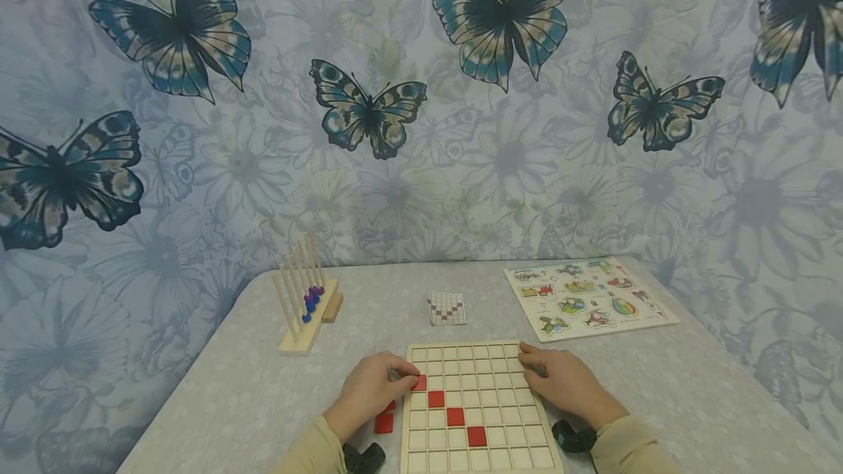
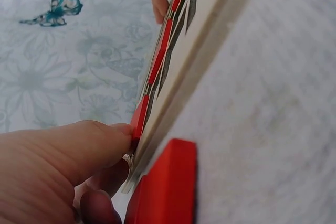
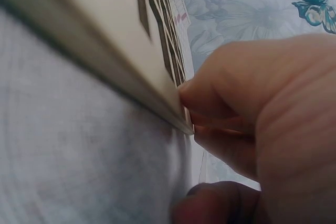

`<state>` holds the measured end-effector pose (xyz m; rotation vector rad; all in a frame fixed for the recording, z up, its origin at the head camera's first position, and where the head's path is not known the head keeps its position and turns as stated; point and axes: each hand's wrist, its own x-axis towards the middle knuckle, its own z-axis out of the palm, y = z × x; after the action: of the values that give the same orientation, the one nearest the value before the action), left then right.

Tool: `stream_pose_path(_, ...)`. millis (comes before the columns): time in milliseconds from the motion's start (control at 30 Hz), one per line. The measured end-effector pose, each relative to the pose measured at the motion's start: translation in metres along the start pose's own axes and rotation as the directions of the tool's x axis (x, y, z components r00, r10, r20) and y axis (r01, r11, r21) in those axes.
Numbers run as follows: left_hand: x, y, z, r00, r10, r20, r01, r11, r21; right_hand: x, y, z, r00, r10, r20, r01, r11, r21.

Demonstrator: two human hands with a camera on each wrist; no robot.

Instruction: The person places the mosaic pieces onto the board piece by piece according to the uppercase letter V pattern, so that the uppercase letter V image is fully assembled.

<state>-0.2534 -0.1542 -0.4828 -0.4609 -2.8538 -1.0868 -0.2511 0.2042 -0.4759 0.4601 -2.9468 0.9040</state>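
At lower centre, three red tiles (image 1: 455, 417) already sit in the board (image 1: 509, 417), left hand (image 1: 372, 388) pinches a fourth tile (image 1: 421, 384), two loose tiles (image 1: 384, 424) seem left, and right hand (image 1: 568, 380) pinches the board's edge

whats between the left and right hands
In the head view, the gridded board lies between them, bearing a diagonal of red tiles; the left hand pinches the uppermost, the right hand touches the board's edge.

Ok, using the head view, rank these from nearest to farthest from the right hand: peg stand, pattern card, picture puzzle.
1. Picture puzzle, just beyond the right hand.
2. Pattern card, beyond the grid board.
3. Peg stand, far left.
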Motion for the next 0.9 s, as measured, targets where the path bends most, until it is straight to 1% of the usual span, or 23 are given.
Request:
stream_pose_path(333, -0.002, 0.002, -0.002, 1.0, -0.012, -0.009, 0.012, 1.0, 0.004, 0.0, 0.0, -0.001, 1.0, -0.01, 0.0, 0.01, 1.0, 0.001)
stream_pose_path(533, -0.003, 0.003, -0.005, 0.999, -0.028, -0.018, 0.028, 0.999, -0.016, 0.0, 0.001, 0.0, 1.0, -0.008, 0.002, 0.008, 1.0, -0.007)
stream_pose_path(600, -0.003, 0.005, -0.008, 0.999, -0.048, -0.023, 0.047, 0.999, -0.024, 0.0, 0.001, 0.0, 1.0, -0.003, 0.005, 0.003, 1.0, -0.011)
stream_pose_path(700, -0.004, 0.006, -0.014, 0.995, -0.097, -0.022, 0.097, 0.995, -0.021, 0.0, -0.001, -0.001, 1.0, 0.003, 0.007, -0.003, 1.0, -0.016)
stream_pose_path(800, -0.004, 0.005, -0.021, 0.991, -0.133, -0.001, 0.133, 0.991, -0.004, -0.001, -0.003, -0.002, 1.0, 0.004, 0.006, -0.004, 1.0, -0.013)
stream_pose_path(900, -0.005, 0.0, -0.029, 0.992, -0.126, 0.012, 0.125, 0.992, 0.028, -0.001, -0.003, -0.003, 1.0, 0.002, 0.008, -0.001, 1.0, -0.011)
